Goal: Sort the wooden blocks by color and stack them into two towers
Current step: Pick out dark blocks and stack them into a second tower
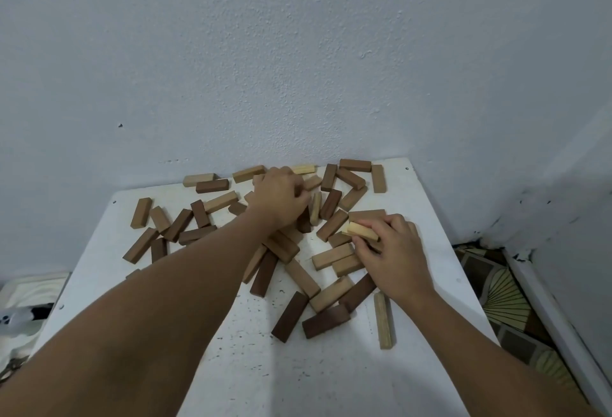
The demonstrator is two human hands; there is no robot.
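I noted the table [231, 367] standing against the wall [298, 69], with floor [506, 297] showing to its right and cloth [29, 291] to its left. The wooden blocks [298, 277] lay scattered flat across the far half of the table, several overlapping near the middle. The left hand [281, 199] sat over the far-centre cluster. The right hand [394, 251] lay nearer and to the right, holding one block [362, 231] above the pile. A lone block [383, 320] lay nearest, right of the rest.
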